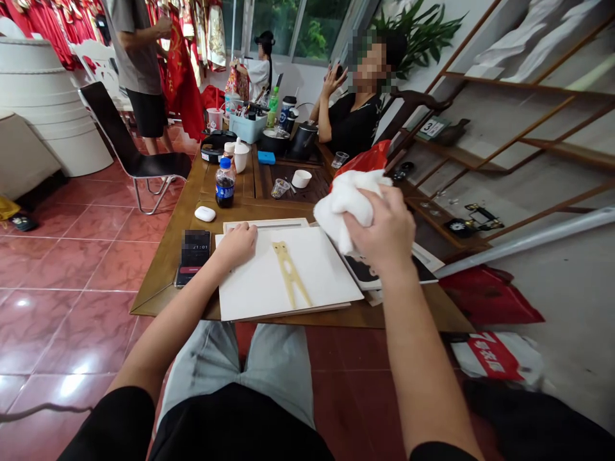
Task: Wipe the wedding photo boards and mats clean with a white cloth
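My right hand grips a bunched white cloth and holds it raised above the right side of a white board. On the board lies a flat, pale yellow, two-pronged piece with a cat-like head, its prongs pointing towards me. My left hand rests on the board's upper left part with its fingers laid down, apart from the yellow piece. Part of a black picture card shows under the cloth, at the board's right.
On the wooden table are a phone, a white earbud case, a cola bottle and a white bowl. Across it sits a person in black. Wooden shelves stand right, a black chair left.
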`<action>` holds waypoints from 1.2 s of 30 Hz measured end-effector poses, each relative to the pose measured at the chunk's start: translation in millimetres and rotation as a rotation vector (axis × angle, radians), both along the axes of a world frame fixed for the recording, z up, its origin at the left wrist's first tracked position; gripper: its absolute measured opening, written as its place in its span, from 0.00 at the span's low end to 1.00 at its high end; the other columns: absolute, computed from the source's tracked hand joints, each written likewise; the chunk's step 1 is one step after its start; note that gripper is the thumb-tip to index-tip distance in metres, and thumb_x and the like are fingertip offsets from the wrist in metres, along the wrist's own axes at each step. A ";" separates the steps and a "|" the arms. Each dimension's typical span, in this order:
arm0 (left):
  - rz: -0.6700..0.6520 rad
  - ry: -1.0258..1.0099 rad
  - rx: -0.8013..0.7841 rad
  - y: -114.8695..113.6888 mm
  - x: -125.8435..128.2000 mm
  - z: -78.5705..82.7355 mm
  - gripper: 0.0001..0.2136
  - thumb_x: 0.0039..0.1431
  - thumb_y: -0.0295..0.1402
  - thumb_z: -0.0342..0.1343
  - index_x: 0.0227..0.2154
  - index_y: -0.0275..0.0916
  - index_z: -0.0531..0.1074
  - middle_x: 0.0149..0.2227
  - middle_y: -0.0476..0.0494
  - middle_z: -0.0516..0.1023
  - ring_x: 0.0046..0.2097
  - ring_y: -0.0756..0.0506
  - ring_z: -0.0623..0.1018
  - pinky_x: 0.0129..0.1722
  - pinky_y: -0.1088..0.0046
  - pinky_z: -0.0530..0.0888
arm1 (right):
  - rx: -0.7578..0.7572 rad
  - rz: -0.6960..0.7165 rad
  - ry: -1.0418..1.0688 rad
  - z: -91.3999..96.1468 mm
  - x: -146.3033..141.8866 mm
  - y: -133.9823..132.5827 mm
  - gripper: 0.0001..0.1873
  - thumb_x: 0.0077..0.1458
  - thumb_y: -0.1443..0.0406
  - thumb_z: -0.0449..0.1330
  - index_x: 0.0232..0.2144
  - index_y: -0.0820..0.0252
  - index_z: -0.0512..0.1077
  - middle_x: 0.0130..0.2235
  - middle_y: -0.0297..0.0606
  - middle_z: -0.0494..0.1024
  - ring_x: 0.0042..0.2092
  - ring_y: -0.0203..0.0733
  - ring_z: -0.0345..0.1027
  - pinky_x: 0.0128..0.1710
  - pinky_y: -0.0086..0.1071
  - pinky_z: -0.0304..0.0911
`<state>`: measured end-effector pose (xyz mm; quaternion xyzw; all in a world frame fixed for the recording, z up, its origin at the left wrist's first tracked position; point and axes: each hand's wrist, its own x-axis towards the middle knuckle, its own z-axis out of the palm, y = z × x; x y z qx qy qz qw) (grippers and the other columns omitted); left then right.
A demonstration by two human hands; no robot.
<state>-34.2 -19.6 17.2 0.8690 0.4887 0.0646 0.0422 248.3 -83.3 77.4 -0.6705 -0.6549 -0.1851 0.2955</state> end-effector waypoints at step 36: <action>0.082 -0.004 0.006 0.2 -1.9 14.2 0.17 0.71 0.30 0.40 0.52 0.36 0.73 0.52 0.33 0.77 0.56 0.36 0.76 0.59 0.55 0.69 | -0.177 -0.055 1.117 -121.2 -1.4 -122.2 0.34 0.45 0.34 0.64 0.29 0.58 0.73 0.23 0.36 0.75 0.26 0.41 0.69 0.26 0.32 0.63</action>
